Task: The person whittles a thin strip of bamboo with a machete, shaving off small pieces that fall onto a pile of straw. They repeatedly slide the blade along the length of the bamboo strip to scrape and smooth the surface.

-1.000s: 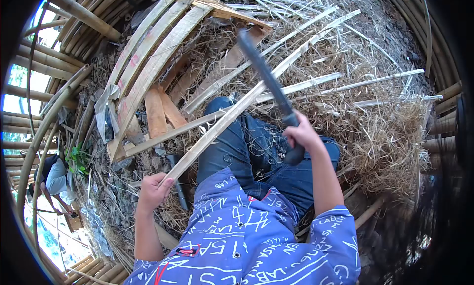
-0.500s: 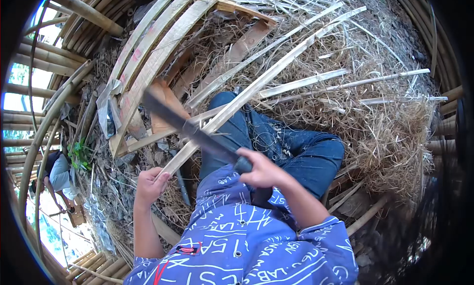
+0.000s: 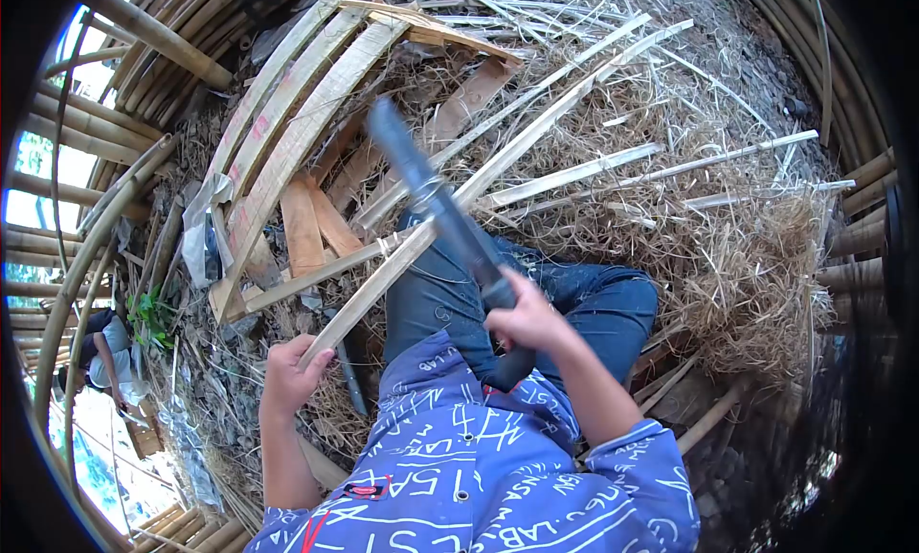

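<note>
My left hand (image 3: 295,371) is closed round the near end of a long pale bamboo strip (image 3: 369,290), which slants up and away to the right over my legs. In my right hand (image 3: 525,314) is the dark handle of a large knife (image 3: 445,213), its blade blurred and pointing up and left. The blade crosses over the strip near its middle, hiding part of it; whether they touch I cannot tell. Beneath the strip lies a wooden piece (image 3: 316,275) with a binding near its end.
A slatted wooden crate (image 3: 278,136) lies at the upper left. Shavings (image 3: 756,275) and loose strips (image 3: 584,175) cover the ground ahead and right. Another blade-like tool (image 3: 355,385) lies beside my leg. Bamboo poles surround the area; another person (image 3: 107,357) is at the far left.
The knife has swung to the right and its blade now points more steeply upward. My right hand has shifted slightly right. My left hand still grips the strip, turned a little.
</note>
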`<state>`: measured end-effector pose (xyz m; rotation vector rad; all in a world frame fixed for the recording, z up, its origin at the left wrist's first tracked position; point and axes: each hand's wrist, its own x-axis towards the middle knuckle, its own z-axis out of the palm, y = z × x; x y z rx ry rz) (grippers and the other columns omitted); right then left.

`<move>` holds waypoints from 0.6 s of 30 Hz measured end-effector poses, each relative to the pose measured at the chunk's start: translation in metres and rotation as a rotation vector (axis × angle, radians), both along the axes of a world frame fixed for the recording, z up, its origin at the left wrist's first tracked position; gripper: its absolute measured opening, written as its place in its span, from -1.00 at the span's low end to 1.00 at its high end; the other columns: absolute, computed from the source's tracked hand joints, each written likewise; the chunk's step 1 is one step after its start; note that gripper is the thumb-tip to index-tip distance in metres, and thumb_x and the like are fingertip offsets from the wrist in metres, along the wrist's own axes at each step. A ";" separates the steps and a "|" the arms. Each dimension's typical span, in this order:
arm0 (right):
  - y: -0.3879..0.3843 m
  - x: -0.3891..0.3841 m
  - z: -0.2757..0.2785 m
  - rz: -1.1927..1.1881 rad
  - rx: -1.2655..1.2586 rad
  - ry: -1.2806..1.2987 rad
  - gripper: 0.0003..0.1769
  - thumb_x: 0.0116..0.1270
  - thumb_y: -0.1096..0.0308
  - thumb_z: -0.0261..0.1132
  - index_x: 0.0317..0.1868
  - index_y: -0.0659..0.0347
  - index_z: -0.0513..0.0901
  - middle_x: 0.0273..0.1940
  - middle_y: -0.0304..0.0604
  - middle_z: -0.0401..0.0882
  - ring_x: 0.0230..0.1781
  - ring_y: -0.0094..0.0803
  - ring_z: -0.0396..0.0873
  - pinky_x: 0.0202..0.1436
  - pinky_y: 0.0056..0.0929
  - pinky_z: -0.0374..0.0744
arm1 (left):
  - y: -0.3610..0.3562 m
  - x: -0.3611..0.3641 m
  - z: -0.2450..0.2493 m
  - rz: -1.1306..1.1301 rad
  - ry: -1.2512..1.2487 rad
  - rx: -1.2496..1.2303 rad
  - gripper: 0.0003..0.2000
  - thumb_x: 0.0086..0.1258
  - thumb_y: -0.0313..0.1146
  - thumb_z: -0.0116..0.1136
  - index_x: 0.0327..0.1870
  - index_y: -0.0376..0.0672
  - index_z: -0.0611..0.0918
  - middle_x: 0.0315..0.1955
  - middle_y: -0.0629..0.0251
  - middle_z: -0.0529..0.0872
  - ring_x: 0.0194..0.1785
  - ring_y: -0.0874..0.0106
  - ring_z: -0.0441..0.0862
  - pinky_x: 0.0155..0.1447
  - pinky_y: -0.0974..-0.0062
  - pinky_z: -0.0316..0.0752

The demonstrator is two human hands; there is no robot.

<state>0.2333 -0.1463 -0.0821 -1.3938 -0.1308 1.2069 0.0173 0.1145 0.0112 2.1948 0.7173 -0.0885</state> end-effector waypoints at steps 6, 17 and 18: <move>-0.019 0.036 0.011 -0.029 -0.054 -0.082 -0.19 -0.04 0.63 0.28 0.32 0.26 0.27 -0.59 -0.27 0.43 -0.73 -0.54 0.43 -0.69 -0.51 0.43 | -0.011 -0.004 0.007 -0.174 -0.097 0.295 -0.89 0.23 -0.42 0.29 -0.34 -0.28 0.65 -0.67 0.17 0.57 -0.61 0.27 0.58 -0.49 0.43 0.42; -0.040 0.100 -0.016 -0.437 -0.037 -0.088 -0.50 0.03 0.63 0.19 0.02 0.20 0.30 -0.64 -0.24 0.38 -0.77 -0.50 0.38 -0.71 -0.46 0.43 | -0.010 -0.001 0.010 -0.227 -0.191 0.375 -0.91 0.22 -0.45 0.28 -0.35 -0.27 0.64 -0.68 0.15 0.56 -0.63 0.21 0.56 -0.52 0.35 0.40; -0.043 0.096 -0.016 -0.444 -0.037 -0.076 -0.49 0.03 0.63 0.19 0.04 0.20 0.30 -0.64 -0.24 0.37 -0.78 -0.50 0.38 -0.72 -0.45 0.43 | -0.009 0.000 0.009 -0.214 -0.217 0.374 -0.91 0.21 -0.45 0.28 -0.34 -0.27 0.64 -0.68 0.16 0.57 -0.62 0.22 0.57 -0.51 0.36 0.41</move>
